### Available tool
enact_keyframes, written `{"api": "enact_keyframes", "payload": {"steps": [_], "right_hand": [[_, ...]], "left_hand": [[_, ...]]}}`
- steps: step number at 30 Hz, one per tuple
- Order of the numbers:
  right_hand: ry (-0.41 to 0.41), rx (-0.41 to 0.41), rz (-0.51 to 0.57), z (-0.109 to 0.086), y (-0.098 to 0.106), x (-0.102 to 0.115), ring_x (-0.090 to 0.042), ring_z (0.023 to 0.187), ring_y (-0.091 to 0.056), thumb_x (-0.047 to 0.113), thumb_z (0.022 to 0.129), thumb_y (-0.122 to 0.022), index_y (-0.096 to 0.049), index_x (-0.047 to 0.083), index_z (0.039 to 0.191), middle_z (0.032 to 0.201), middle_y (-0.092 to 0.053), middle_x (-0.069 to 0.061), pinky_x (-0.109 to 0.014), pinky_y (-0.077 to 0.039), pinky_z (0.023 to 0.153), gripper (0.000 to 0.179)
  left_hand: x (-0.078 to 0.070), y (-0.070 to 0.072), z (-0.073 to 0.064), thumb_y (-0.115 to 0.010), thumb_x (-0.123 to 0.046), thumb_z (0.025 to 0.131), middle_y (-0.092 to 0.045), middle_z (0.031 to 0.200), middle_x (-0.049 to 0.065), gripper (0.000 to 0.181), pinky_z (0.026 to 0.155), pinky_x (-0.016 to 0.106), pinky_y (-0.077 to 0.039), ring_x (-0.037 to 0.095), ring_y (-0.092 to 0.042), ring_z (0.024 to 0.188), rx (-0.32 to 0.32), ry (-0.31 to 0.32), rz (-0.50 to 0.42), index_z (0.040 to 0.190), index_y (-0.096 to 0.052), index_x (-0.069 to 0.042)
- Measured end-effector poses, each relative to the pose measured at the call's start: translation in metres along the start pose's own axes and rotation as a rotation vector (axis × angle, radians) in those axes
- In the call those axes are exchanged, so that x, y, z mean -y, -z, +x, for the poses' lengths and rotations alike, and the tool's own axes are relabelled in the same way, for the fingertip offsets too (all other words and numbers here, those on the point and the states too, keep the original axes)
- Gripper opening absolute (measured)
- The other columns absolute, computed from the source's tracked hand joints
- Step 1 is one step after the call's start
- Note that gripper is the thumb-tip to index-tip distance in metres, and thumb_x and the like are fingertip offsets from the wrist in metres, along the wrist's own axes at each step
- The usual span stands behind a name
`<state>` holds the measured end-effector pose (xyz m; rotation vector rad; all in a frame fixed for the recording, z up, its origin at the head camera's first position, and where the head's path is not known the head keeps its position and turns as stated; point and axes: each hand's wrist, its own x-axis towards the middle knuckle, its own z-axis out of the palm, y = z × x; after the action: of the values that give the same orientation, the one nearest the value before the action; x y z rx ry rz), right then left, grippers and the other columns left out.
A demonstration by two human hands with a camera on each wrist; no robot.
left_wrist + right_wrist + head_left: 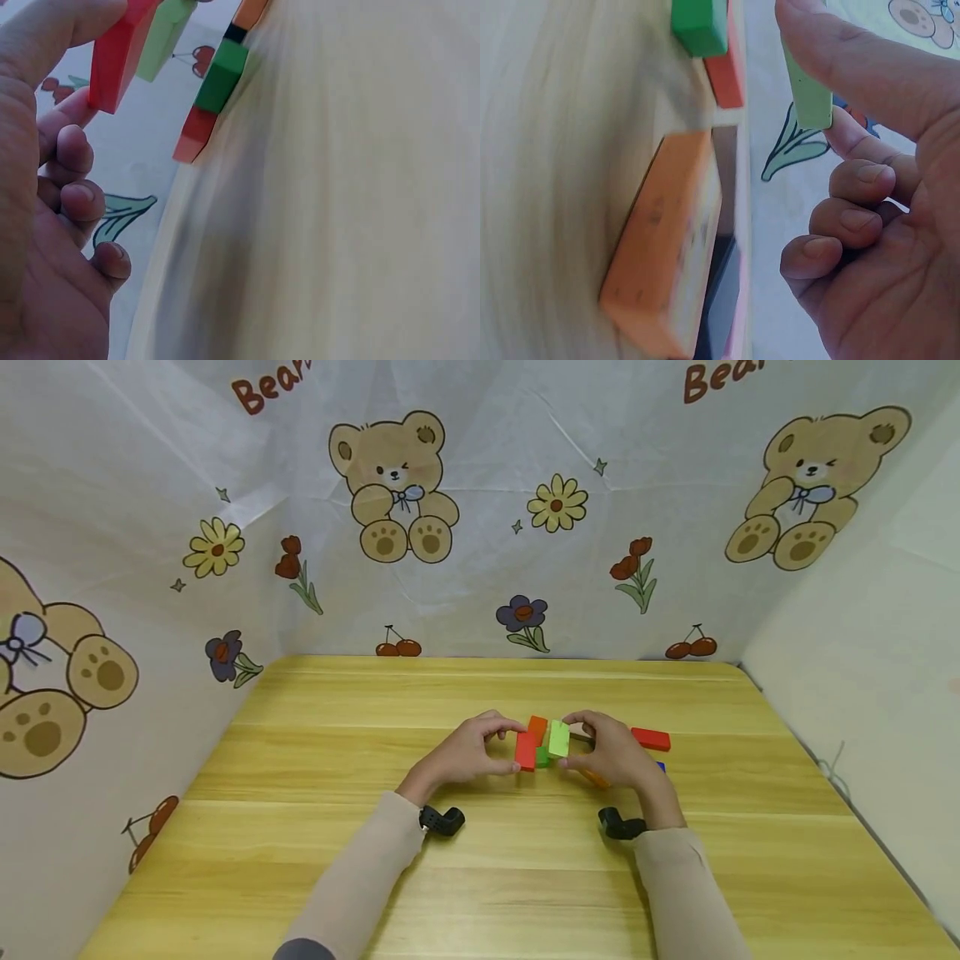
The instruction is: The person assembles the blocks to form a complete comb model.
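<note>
My left hand [467,752] pinches a red block [526,752] between thumb and fingertip. Beside it, my right hand [613,752] holds a light green block [558,739] by its ends in the same way. The left wrist view shows the red block [124,64] raised off the table, with the light green block [161,37] close behind. Below the two held blocks, a darker green block [542,758] and an orange-red block [537,727] lie on the wood. In the right wrist view the light green block [810,94] is partly covered by the thumb.
Around the right hand lie another red block [650,739], an orange block [664,240] and a blue block [662,767], mostly hidden. A dark piece [718,292] lies behind the orange one. The wooden table [360,710] ends at a patterned cloth backdrop [480,577].
</note>
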<state>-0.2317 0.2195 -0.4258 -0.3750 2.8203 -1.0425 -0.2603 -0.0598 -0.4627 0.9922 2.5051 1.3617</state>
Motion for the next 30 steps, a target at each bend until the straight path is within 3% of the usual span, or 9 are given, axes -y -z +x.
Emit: {"api": "enact_keyframes", "payload": {"steps": [9,13,19,23,30], "right_hand": [[0.03,0.029,0.071,0.01,-0.012,0.03,-0.04,0.133,-0.051,0.026,0.077,-0.089,-0.058,0.015,0.135,0.144,-0.055,-0.013,-0.054,-0.043,0.109,0.067],[0.021,0.035,0.102,0.015,-0.021,0.041,-0.04,0.134,-0.05,0.024,0.077,-0.089,-0.058,0.018,0.135,0.146,-0.053,-0.012,-0.054,-0.042,0.11,0.066],[0.051,0.041,0.088,0.026,-0.041,0.055,-0.033,0.114,-0.055,0.023,0.079,-0.087,-0.057,0.015,0.136,0.133,-0.059,-0.014,-0.049,-0.047,0.102,0.065],[0.053,0.053,0.091,0.031,-0.057,0.065,-0.03,0.115,-0.056,0.025,0.078,-0.088,-0.058,0.014,0.134,0.129,-0.061,-0.013,-0.047,-0.047,0.102,0.064],[0.046,0.093,0.097,0.043,-0.079,0.089,-0.034,0.132,-0.053,0.025,0.076,-0.09,-0.059,0.015,0.131,0.14,-0.058,-0.011,-0.05,-0.043,0.109,0.064]], "left_hand": [[0.009,0.039,-0.008,-0.082,-0.031,0.083,-0.056,0.111,0.015,0.051,0.078,0.037,-0.04,0.035,-0.048,0.101,-0.12,0.01,0.033,0.129,-0.062,-0.033],[0.012,0.053,-0.01,-0.083,-0.031,0.082,-0.055,0.112,0.018,0.05,0.079,0.039,-0.04,0.036,-0.047,0.102,-0.168,0.031,0.037,0.128,-0.063,-0.035],[0.023,0.065,-0.014,-0.084,-0.034,0.082,-0.053,0.111,0.023,0.05,0.077,0.039,-0.038,0.039,-0.046,0.099,-0.218,0.072,-0.008,0.128,-0.064,-0.033],[0.035,0.07,-0.019,-0.084,-0.036,0.081,-0.053,0.11,0.02,0.052,0.076,0.038,-0.038,0.034,-0.045,0.098,-0.259,0.107,-0.032,0.129,-0.064,-0.032],[0.051,0.081,-0.022,-0.083,-0.037,0.082,-0.05,0.103,0.009,0.051,0.074,0.036,-0.039,0.022,-0.044,0.094,-0.302,0.121,-0.016,0.129,-0.065,-0.033]]}}
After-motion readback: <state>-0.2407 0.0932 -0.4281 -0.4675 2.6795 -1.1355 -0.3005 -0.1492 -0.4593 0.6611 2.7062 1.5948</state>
